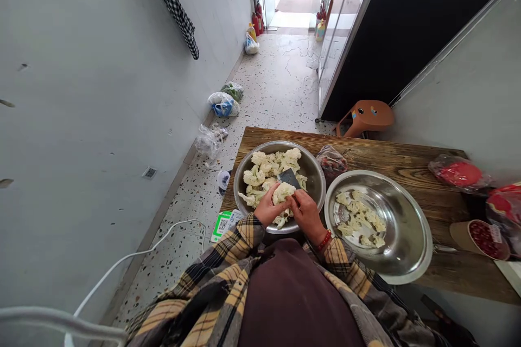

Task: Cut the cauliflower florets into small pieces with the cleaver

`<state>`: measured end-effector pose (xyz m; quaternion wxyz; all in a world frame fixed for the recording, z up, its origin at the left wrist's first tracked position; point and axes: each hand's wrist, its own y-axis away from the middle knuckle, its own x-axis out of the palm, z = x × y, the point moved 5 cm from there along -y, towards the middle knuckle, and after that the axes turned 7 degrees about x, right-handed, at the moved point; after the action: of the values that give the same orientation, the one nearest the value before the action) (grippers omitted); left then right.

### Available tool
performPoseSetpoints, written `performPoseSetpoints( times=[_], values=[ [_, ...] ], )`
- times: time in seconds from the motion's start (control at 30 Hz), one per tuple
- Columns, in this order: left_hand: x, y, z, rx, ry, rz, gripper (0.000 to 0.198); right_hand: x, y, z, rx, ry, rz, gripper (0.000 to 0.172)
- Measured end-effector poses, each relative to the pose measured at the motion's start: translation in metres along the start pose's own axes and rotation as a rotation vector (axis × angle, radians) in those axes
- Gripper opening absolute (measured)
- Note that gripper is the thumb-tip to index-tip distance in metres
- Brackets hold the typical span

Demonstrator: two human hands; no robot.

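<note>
The left grip (267, 208) is curling partly closed around a cauliflower piece (284, 192), while the right grip (308, 213) is closing on a knife (288, 177), whose handle is hiding behind the fingers. The dark blade is slanting up and leftward from the right grip, just beyond the cauliflower piece; whether its edge is cutting in, I cannot tell. The two grips are nearly meeting at the near side of the piece.

Directly below both grips, a steel bowl (313, 172) is holding a heap of cauliflower chunks (254, 175), most of them lying ahead of and to the left of the left grip. To the right of the right grip, a steel basin (404, 222) is standing just beside the bowl, and small cauliflower florets (356, 209) are lying spread over its bottom. A wooden desk (401, 165) is carrying both vessels. Ahead and a little right of the right grip, a plastic bag with dark red contents (332, 161) is sitting near the two rims. Well off to the right, a red plastic-wrapped bundle (459, 173) and a brown tub of red contents (459, 234) are resting near the desk's far end. To the left of the left grip, a green QR card (222, 225) is lying by the bowl. Farther ahead and right, an orange stool (369, 115) is standing on the floor beyond the desk.
</note>
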<state>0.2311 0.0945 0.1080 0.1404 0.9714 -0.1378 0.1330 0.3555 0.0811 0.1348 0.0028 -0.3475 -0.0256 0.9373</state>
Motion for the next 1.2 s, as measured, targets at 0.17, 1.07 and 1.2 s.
performPoseSetpoints(
  times=[0.17, 1.07, 1.2],
  values=[
    [0.002, -0.001, 0.008, -0.008, -0.001, 0.029, 0.064, 0.011, 0.007, -0.007, 0.028, 0.112, -0.054, 0.033],
    [-0.01, 0.002, 0.009, -0.049, 0.307, -0.006, 0.079, -0.022, -0.029, -0.072, 0.296, 0.15, 0.039, 0.036],
    [-0.008, 0.002, 0.005, -0.059, 0.347, 0.023, 0.082, -0.029, -0.029, -0.061, 0.199, 0.189, 0.026, 0.032]
  ],
)
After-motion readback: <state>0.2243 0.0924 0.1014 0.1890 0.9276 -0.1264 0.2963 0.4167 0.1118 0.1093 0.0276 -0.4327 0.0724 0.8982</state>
